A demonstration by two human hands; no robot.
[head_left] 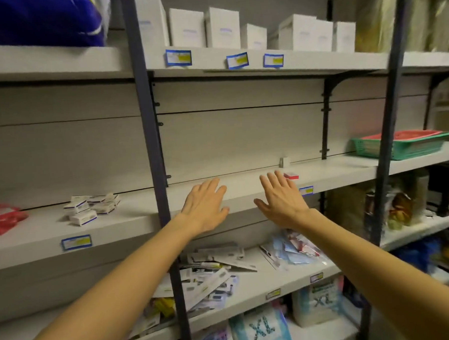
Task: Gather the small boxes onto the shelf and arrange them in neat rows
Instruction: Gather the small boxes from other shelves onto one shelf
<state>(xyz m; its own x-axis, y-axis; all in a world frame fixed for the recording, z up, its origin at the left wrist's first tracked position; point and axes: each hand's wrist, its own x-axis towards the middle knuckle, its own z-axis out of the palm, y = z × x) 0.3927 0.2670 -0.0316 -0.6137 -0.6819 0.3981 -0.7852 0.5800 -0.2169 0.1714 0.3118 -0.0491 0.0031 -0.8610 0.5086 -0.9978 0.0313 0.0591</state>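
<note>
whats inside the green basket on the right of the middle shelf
The green basket holds something flat and red lying across its top, reaching about rim height. Anything beneath that red layer is covered, and the dark upright post hides a strip of the basket.

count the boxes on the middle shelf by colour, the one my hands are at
White with blue print, loose pile left of the post: about 6
Small white box at the back wall: 1
Red box beside the right hand: 1
Total: about 8
</note>
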